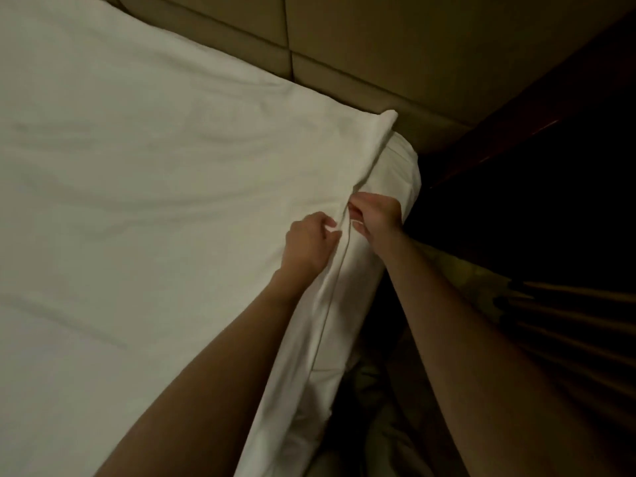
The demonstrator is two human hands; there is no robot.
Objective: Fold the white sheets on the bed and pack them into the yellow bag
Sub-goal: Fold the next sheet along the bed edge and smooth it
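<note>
Sheet [137,187] covers the bed, spreading wide to the left of both hands; its gathered edge runs as a long ridge from the near bed side up past the hands to the corner by the headboard [378,46]. Left hand [308,241] pinches that ridge with curled fingers. Right hand [377,216], just beside it, grips the same fold from the other side.

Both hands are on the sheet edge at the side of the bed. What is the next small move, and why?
Probably lift the pinched edge up and draw it toward the bed's middle. The left hand and right hand both pinch the white sheet close together at its side edge, near the corner by the headboard. The sheet lies spread flat and unfolded, and no yellow bag is in view.
</note>
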